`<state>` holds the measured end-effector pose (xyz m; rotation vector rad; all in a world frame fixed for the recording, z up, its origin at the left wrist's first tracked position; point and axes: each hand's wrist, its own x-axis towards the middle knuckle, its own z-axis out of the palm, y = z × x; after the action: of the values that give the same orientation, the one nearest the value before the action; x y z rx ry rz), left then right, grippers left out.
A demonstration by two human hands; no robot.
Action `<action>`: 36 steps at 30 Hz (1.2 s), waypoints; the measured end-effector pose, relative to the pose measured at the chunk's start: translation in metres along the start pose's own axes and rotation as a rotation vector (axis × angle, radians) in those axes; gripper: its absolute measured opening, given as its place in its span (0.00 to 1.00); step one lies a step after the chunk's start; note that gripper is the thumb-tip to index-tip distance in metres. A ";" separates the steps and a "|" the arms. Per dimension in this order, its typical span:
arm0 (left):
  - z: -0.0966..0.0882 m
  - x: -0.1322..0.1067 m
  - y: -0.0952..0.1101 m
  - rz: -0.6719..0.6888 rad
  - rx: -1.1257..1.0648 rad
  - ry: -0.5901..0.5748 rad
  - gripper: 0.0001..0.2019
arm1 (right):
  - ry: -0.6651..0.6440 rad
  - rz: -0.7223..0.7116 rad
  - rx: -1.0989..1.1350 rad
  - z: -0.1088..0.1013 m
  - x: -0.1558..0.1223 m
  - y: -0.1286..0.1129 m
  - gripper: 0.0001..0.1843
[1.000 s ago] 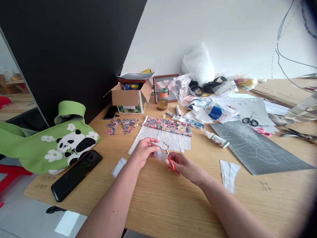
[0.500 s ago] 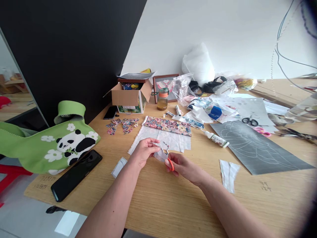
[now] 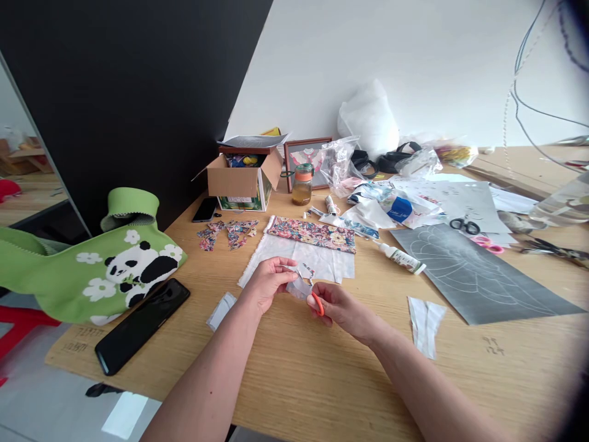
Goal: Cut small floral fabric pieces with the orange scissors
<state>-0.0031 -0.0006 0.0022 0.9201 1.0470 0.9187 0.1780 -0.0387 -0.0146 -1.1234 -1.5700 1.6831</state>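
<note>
My left hand (image 3: 271,282) pinches a small whitish piece of fabric (image 3: 298,288) above the wooden table. In my right hand (image 3: 334,302) are scissors (image 3: 317,304) with orange handles, their blades at the fabric piece; how far the blades are apart is hard to make out. Just beyond both hands lies a floral cloth (image 3: 313,234), folded so that its pale underside (image 3: 276,253) shows towards me. Small cut floral pieces (image 3: 237,233) lie to the left of it. A white scrap (image 3: 426,325) rests to the right of my right forearm, and another pale piece (image 3: 221,310) beside my left forearm.
A black phone (image 3: 142,325) and a green panda bag (image 3: 138,264) are at the left. A glue bottle (image 3: 400,258), a dark patterned sheet (image 3: 483,270) and black-handled scissors (image 3: 464,226) lie right. Behind stand an open box (image 3: 239,178) and a jar (image 3: 302,184).
Almost nothing differs. My right hand and the orange-handled scissors have shifted very slightly at the fabric piece; my left hand keeps its place.
</note>
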 end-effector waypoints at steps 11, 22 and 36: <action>0.003 -0.001 0.003 0.026 0.010 0.024 0.24 | -0.010 0.018 0.069 0.000 0.000 0.000 0.30; 0.000 0.000 0.000 0.020 0.007 0.003 0.25 | -0.036 0.035 0.115 0.001 0.000 -0.001 0.29; 0.001 0.000 0.001 -0.008 -0.021 0.012 0.24 | -0.063 0.031 0.110 -0.001 -0.001 0.001 0.28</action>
<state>-0.0027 -0.0009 0.0031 0.8932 1.0488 0.9277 0.1796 -0.0385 -0.0151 -1.0530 -1.4846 1.8179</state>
